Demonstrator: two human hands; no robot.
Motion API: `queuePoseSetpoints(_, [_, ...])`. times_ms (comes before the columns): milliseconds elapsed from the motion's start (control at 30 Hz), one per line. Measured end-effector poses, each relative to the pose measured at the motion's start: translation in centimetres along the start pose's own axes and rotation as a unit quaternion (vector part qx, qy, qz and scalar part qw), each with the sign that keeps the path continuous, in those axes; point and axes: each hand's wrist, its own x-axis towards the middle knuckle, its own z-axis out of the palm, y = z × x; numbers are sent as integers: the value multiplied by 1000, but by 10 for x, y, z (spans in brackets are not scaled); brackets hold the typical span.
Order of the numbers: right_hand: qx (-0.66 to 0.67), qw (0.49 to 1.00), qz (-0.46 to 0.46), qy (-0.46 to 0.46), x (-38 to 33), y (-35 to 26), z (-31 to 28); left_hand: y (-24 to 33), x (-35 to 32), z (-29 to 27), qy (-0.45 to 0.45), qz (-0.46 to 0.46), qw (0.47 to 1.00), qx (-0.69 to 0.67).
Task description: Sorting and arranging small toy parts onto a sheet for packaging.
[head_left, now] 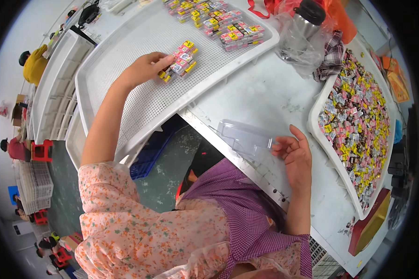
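Filled pack (180, 60), upper centre: rectangular, holding pink, yellow and white pieces. Similar filled packs (221, 21), top centre, in rows. Empty clear plastic blister tray (245, 136), centre. Red flat box (368, 224), lower right.

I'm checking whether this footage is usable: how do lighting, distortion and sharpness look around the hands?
Head view: light is even and soft, with faint shadows. Fisheye bends the white perforated tray and table edge, with a black rim around the frame. The left hand on a filled candy pack is sharp; the clear plastic tray by the right hand is hard to see.
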Motion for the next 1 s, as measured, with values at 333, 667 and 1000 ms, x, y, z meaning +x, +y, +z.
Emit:
queuePoseSetpoints(333, [2,1000,0,-4,-1,1,1,37,13,31,-17,91,990,-108])
queuePoseSetpoints(667, [-26,1000,4,-6,-2,-2,3,57,3,32,-5,37,993,-112])
queuePoseSetpoints(1000, [26,998,0,54,-1,-2,2,33,-39,24,103,138,981,-86])
